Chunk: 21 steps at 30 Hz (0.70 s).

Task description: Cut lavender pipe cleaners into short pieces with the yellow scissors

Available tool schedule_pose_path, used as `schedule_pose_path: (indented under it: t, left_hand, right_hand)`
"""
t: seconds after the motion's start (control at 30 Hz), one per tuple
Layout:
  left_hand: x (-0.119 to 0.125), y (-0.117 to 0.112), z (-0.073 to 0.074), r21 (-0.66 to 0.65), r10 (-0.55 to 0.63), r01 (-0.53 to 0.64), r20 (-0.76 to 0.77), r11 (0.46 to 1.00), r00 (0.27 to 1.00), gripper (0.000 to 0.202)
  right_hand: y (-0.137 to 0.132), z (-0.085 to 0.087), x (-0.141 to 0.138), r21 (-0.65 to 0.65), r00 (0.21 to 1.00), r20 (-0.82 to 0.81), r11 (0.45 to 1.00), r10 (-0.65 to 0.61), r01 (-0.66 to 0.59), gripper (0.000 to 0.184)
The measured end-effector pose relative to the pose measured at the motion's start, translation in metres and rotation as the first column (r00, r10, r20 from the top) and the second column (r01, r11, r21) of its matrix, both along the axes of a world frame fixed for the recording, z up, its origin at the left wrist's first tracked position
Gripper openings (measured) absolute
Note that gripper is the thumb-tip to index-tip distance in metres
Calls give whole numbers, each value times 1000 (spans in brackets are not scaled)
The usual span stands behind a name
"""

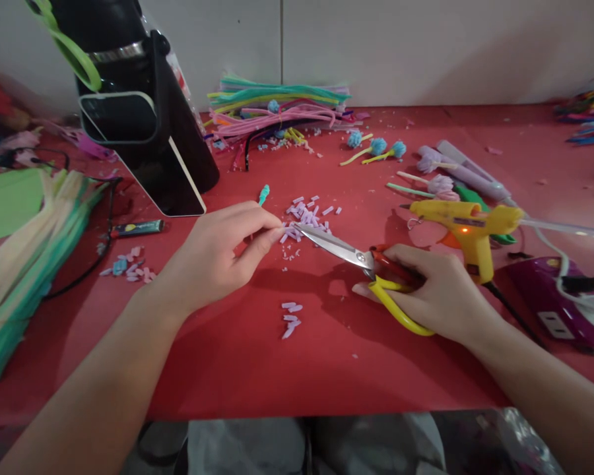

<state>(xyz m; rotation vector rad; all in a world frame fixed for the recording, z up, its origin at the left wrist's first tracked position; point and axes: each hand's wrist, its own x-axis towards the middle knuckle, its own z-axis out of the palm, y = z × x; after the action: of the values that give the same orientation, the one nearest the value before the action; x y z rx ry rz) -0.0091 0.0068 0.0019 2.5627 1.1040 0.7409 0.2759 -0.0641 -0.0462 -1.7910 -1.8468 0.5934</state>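
In my right hand (420, 284) is a pair of scissors (331, 245) with one red and one yellow handle loop. Its blades look nearly together and point left, their tips close to the fingertips of my left hand (232, 247). That hand has thumb and forefinger pinched together; what lies between them is too small to make out. Behind and under the blade tips is a pile of short lilac pipe cleaner pieces (307, 214). A few more lilac pieces (290, 318) lie apart, nearer the table's front edge. A small turquoise twisted piece (264, 194) rests behind my left hand.
A yellow glue gun (468, 227) with a lit orange light stands at right, beside a purple power socket block (557, 297). A black bottle (173, 125) with a phone (153, 158) against it rises at left. Pipe cleaner bundles (277, 95) and blue pompom stems (377, 146) lie behind.
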Motion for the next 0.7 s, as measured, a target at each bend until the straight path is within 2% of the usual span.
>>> schedule_pose_path:
  t: [0.47, 0.7]
  left_hand:
    - [1, 0, -1, -22, -10, 10, 23, 1000, 1000, 15]
    - [2, -2, 0, -42, 0, 1, 21, 999, 1000, 16]
  right_hand:
    - [1, -1, 1, -6, 1000, 11, 1000, 22, -22, 49]
    - [3, 0, 0, 33, 999, 24, 999, 28, -29, 39]
